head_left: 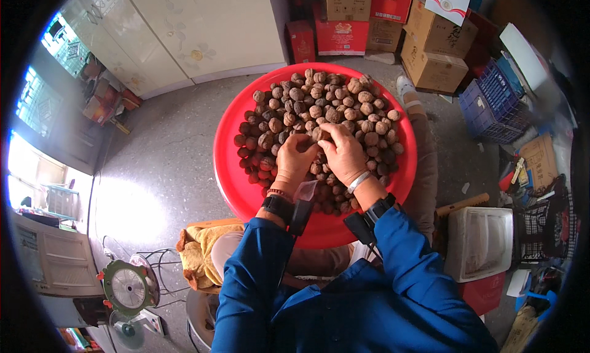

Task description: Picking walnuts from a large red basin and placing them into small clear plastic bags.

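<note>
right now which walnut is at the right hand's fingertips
The brown walnut between the right hand's thumb and forefinger, near the left hand; the other walnuts lie in the red basin.

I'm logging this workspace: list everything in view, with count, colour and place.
walnuts: uncounted, brown, in basin
basin: one, red, centre
boxes: several, brown and red, beyond basin
cabinet: one, cream, upper left
crate: at least one, blue, upper right
container: one, whitish, lower right
cloth: one, yellow, below left of basin
round frame: one, green, lower left
clutter: uncounted, mixed, far right
bracelet: one, silver, right wrist
wristbands: two, black, both wrists
sleeves: two, blue, lower centre
left hand: one, bare, over walnuts
right hand: one, bare, holding walnut
</note>
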{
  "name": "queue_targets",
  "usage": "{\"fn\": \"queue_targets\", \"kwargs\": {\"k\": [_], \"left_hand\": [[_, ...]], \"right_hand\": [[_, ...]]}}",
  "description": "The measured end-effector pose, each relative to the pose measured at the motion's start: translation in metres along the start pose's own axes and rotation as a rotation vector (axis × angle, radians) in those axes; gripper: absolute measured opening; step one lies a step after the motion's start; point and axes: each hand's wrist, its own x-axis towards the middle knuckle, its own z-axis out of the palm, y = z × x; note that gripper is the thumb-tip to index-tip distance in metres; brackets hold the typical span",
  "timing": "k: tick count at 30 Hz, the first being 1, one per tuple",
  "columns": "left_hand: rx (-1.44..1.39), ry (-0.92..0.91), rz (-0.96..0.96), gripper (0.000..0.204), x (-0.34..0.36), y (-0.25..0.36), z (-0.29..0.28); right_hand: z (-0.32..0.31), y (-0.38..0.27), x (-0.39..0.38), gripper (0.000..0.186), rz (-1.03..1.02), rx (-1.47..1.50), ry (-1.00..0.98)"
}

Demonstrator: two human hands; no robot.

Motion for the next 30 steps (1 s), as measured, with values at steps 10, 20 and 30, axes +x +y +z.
{"fn": "queue_targets", "kwargs": {"k": [10,20,30], "left_hand": [[-0.369,-0.108,-0.134,0.033,-0.001,0.002,-0.001],[-0.457,-0.114,-0.153,0.033,0.005,0.016,-0.014],[0.309,-0.122,0.163,0.044,-0.024,0.035,-0.054]], "right_hand": [[-0.01,0.005,0.003,0.037,-0.03,0.091,0.213],[-0.017,-0.004,-0.002,0.037,0.361,0.789,-0.099],[-0.027,-0.003,0.0,0.023,0.713,1.446,-0.334]]}}
